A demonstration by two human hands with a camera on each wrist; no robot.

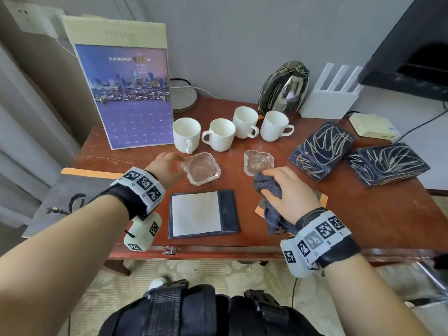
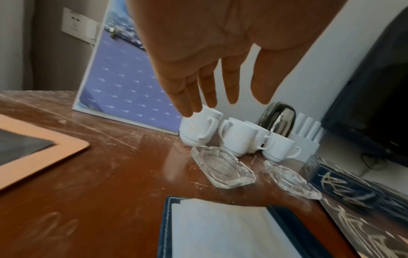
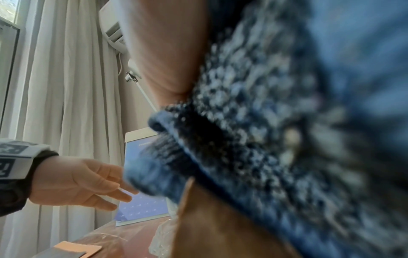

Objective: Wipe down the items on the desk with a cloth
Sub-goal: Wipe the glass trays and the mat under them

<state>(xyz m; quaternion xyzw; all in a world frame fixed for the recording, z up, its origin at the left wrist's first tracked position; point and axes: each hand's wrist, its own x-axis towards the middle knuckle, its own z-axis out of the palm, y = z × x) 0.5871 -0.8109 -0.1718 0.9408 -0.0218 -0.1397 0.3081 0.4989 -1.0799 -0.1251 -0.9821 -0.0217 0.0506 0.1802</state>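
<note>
My right hand (image 1: 289,190) grips a nubby, dark blue terry cloth (image 1: 269,187) bunched in my fist, just short of a faceted glass ashtray (image 1: 258,162) on the scuffed wooden desk (image 1: 363,214). My left hand (image 1: 166,166), fingers relaxed and outstretched, hovers beside a second octagonal glass ashtray (image 1: 201,168).

Four white mugs (image 1: 225,132), speckled dark-blue cloth (image 1: 269,187), reddish-brown desk (image 1: 363,214), navy folders with gold scribbles (image 1: 322,149), purple calendar (image 1: 131,98)

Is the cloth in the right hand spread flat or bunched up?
Bunched: the cloth is crumpled in the right hand, one end hanging.
</note>
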